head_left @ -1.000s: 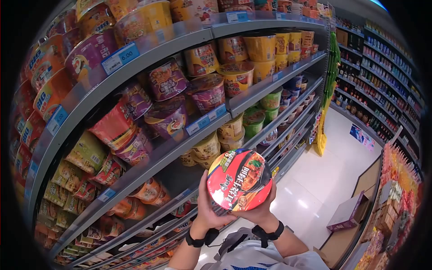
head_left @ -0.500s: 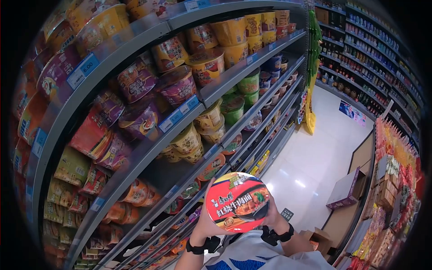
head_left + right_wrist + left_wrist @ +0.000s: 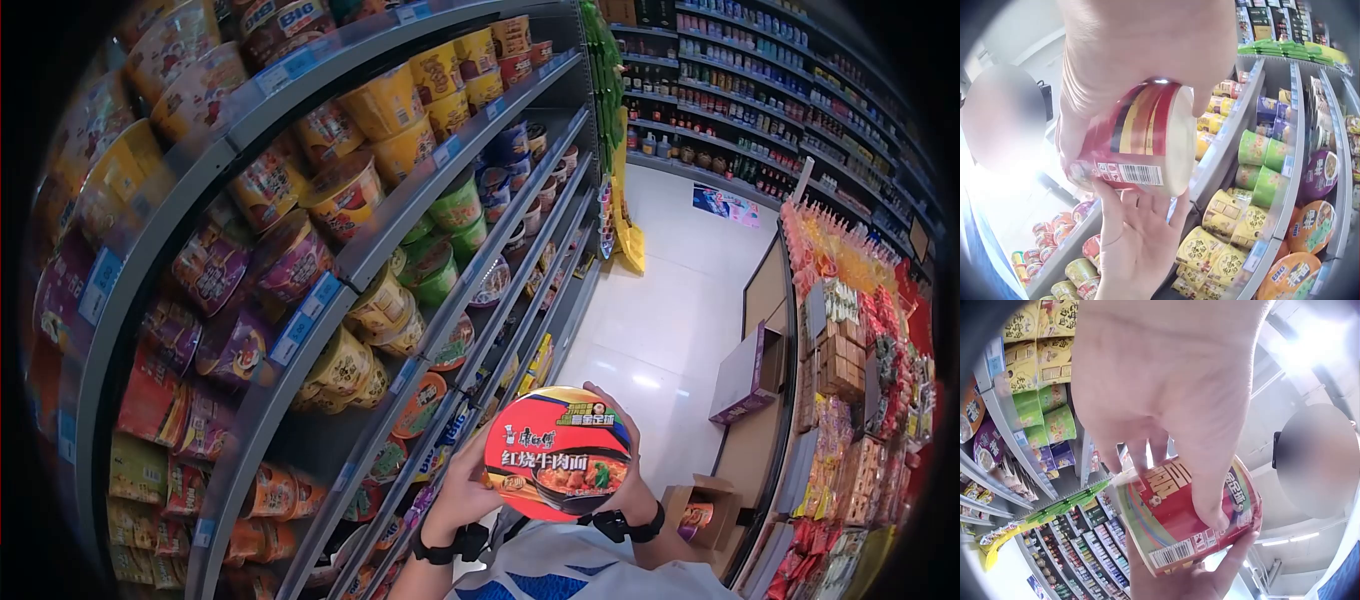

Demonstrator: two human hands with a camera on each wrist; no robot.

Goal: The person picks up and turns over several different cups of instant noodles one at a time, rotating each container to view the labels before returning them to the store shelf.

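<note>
A red round noodle bowl (image 3: 556,456) with a printed lid is held between both hands in front of the torso, lid facing up toward the head camera. The left hand (image 3: 462,492) grips its left side; the right hand (image 3: 628,480) holds its right side. In the left wrist view the left hand (image 3: 1166,394) has its thumb on the red wall of the bowl (image 3: 1179,512), above a barcode. The right wrist view shows the right hand (image 3: 1147,50) curled over the bowl (image 3: 1135,137), with the left hand (image 3: 1141,244) beneath it.
Shelves (image 3: 370,230) of cup noodles rise on the left. A bright floor aisle (image 3: 660,300) runs ahead toward bottle shelves (image 3: 740,110). On the right stand a purple-edged box (image 3: 745,385), an open cardboard box (image 3: 712,510) and a snack display (image 3: 850,380).
The head view has turned right, so the shelves have shifted left. The bowl's lid has rotated until its lettering reads nearly level; both hands have kept hold of it.
</note>
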